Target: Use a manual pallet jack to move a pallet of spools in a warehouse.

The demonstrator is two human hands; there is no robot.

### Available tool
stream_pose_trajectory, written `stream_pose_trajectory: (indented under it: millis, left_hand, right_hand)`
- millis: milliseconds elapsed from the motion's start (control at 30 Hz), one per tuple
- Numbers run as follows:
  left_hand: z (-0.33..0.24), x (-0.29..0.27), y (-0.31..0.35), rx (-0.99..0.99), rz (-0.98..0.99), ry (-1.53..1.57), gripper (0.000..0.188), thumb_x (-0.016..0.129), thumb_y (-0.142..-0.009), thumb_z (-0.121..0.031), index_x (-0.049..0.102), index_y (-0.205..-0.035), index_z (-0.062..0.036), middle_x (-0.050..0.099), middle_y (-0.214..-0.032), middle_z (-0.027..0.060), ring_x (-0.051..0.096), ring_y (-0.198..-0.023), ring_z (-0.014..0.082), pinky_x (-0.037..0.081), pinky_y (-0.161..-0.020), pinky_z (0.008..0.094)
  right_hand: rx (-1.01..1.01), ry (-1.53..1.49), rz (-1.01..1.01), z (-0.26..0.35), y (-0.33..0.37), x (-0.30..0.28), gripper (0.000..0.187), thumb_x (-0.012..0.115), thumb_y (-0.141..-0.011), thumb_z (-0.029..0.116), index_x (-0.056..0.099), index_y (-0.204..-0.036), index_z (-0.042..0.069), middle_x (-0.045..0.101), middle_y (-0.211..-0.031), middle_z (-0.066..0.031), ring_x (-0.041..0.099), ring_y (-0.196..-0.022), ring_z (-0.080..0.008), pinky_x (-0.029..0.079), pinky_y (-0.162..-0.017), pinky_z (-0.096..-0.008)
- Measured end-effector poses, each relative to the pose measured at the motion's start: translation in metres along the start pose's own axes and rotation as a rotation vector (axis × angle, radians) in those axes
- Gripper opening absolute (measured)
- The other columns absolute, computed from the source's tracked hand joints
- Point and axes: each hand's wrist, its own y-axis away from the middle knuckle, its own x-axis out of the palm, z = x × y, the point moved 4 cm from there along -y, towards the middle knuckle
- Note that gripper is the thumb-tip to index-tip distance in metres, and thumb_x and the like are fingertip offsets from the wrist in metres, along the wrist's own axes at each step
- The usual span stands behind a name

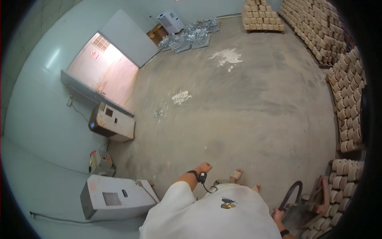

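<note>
My left hand is held out in front of my body over the floor, its fingers curled in and nothing showing in them. A black strap with a small device and a cable sits on that wrist. Low on the right, my right hand is closed around the lower end of a black curved handle. What the handle belongs to is blurred and partly hidden beside a reddish-brown frame. Stacked cream-coloured curved pieces stand close to that hand's right.
Tall stacks of cream pieces line the right, with another palletised stack at the back. Boxy white machines stand along the left wall, near an open doorway. Silvery bundles lie at the back. White patches mark the concrete floor.
</note>
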Motion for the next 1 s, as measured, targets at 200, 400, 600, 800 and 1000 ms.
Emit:
stream_pose_trajectory:
  millis: [200,400,600,800,1000]
  left_hand:
    - [0.003,0.003,0.016,0.002,-0.042,0.060,0.043,0.059,-0.077,-0.035,0.069,-0.100,0.0001,0.067,-0.102,0.0235,0.064,-0.099,0.0383,0.048,-0.090,0.0431]
    - [0.044,-0.018,0.032,0.000,-0.133,-0.072,0.040,0.059,-0.080,-0.031,0.068,-0.103,0.0003,0.071,-0.087,0.0133,0.067,-0.083,0.0262,0.052,-0.077,0.0396]
    - [0.023,-0.048,0.047,0.073,-0.018,-0.183,0.044,0.054,-0.085,-0.037,0.067,-0.100,0.0028,0.069,-0.095,0.0202,0.066,-0.094,0.0309,0.050,-0.084,0.0403]
    - [0.069,-0.070,0.013,-0.074,0.141,0.170,0.028,0.056,-0.090,-0.026,0.063,-0.096,0.0001,0.066,-0.078,0.0067,0.058,-0.066,0.0139,0.046,-0.056,0.0284]
    - [0.047,-0.058,-0.018,-0.265,0.214,0.147,0.031,0.054,-0.090,-0.023,0.057,-0.110,-0.0003,0.067,-0.090,0.0133,0.063,-0.071,0.0216,0.050,-0.059,0.0326]
  right_hand:
    - [0.074,-0.066,-0.013,0.012,0.001,-0.072,0.025,0.058,-0.077,0.015,0.042,-0.059,0.010,0.037,-0.046,-0.0025,0.036,-0.031,-0.0177,0.030,-0.029,-0.0362]
    - [-0.513,0.350,-0.099,-0.030,-0.063,0.067,0.035,0.065,-0.080,0.025,0.061,-0.077,-0.009,0.064,-0.069,-0.0225,0.063,-0.070,-0.0384,0.049,-0.070,-0.0428]
    - [-0.029,0.037,0.074,-0.007,-0.010,0.087,0.035,0.063,-0.082,0.026,0.055,-0.060,0.000,0.053,-0.053,-0.0086,0.052,-0.044,-0.0229,0.038,-0.044,-0.0395]
    - [0.101,0.003,0.099,0.081,0.067,0.004,0.032,0.066,-0.080,0.025,0.053,-0.059,0.005,0.050,-0.051,-0.0049,0.048,-0.041,-0.0181,0.037,-0.040,-0.0353]
    - [0.012,0.297,-0.159,0.045,0.029,0.025,0.046,0.069,-0.076,0.038,0.066,-0.083,-0.008,0.064,-0.069,-0.0201,0.064,-0.066,-0.0338,0.049,-0.063,-0.0437]
